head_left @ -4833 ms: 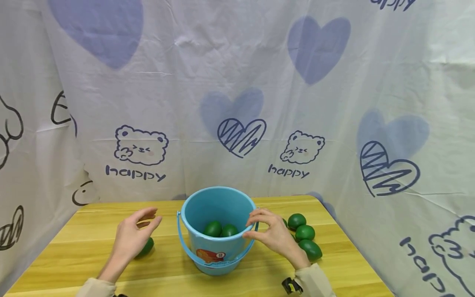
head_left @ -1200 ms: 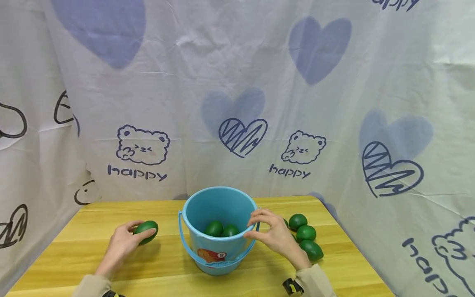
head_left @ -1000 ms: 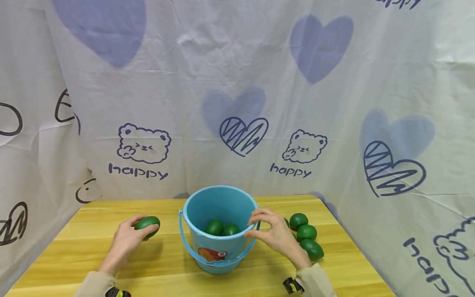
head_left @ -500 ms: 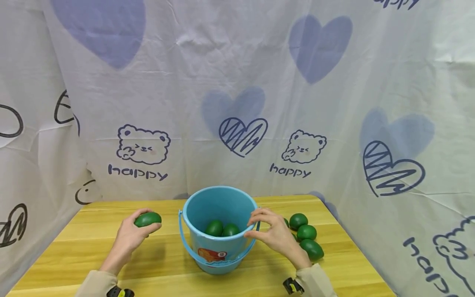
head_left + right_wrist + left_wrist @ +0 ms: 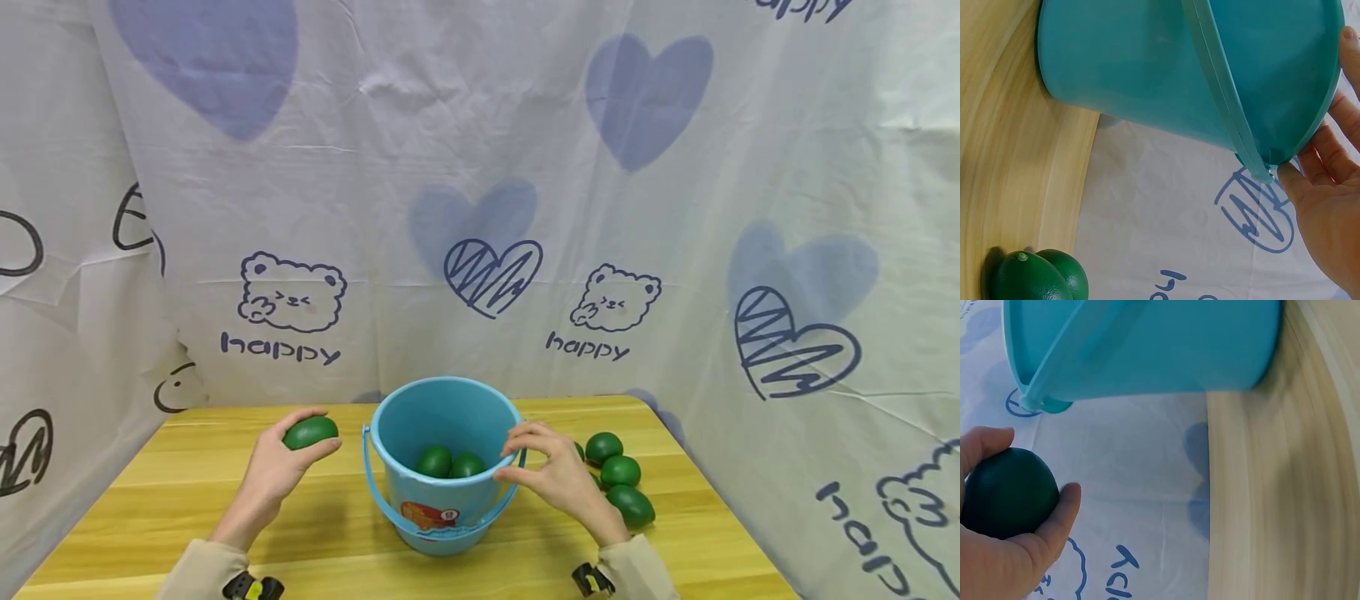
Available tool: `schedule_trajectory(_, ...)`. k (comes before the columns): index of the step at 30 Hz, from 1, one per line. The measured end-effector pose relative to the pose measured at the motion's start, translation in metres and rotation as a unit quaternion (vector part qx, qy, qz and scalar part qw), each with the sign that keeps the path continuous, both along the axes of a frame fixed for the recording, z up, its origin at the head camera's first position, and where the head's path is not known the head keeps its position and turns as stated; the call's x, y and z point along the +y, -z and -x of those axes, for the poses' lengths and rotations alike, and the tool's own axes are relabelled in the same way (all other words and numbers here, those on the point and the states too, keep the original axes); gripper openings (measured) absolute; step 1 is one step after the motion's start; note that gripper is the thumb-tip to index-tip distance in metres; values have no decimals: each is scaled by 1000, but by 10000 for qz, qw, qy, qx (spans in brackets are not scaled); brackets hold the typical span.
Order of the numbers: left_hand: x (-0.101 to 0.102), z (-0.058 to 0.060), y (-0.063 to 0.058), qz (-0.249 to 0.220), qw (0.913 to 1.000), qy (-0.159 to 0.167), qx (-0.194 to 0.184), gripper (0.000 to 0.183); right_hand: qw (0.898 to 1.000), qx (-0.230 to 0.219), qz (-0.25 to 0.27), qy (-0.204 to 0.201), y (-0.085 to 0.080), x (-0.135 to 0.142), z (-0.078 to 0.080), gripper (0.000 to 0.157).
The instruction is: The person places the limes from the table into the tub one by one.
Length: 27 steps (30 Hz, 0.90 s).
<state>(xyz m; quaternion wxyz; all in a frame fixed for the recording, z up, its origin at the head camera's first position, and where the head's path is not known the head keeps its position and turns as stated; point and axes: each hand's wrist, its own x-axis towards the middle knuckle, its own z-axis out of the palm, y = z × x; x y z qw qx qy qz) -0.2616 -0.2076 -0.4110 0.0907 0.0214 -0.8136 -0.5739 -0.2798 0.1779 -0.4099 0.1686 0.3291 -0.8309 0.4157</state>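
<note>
My left hand (image 5: pixel 281 462) grips a smooth dark green, egg-shaped fruit (image 5: pixel 311 432), like an avocado, with fingers behind it and thumb in front. The fruit is raised above the table, left of a light blue bucket (image 5: pixel 442 521). In the left wrist view the fruit (image 5: pixel 1011 492) sits between thumb and fingers, below the bucket's handle joint. My right hand (image 5: pixel 555 475) holds the bucket's right rim; in the right wrist view its thumb (image 5: pixel 1291 178) lies at the rim by the handle joint. Inside the upright bucket lie two green fruits (image 5: pixel 433 462).
Several more green fruits (image 5: pixel 620 472) lie in a group on the wooden table (image 5: pixel 187 508), right of the bucket and partly behind my right hand. The bucket's handle (image 5: pixel 375 492) hangs down in front. A printed cloth (image 5: pixel 390 208) closes off the back and sides.
My left hand, earlier empty over the fruit on the table, has picked it up and raised it, moving slightly right towards the bucket. My right hand and the bucket have stayed in place.
</note>
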Motion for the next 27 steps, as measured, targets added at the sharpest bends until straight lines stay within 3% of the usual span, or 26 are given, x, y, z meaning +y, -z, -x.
schedule_trajectory(3, 3, -2, -3, -33, 9999, 79, 119, 65, 10000, 21, 3, -8, 0, 0, 0, 21)
schedule_trajectory(10, 12, -4, -10, -11, 9994, 157, 319, 62, 10000, -51, 6, 66, -25, -10, -26, 19)
schedule_trajectory(22, 26, -5, -24, -112, 9967, 300, 750, 62, 10000, -7, 19, 35, -27, -10, -26, 20)
schedule_trajectory(27, 32, -3, -24, 114, 9926, 491, 1103, 60, 10000, 56, 30, 24, -27, -11, -26, 20)
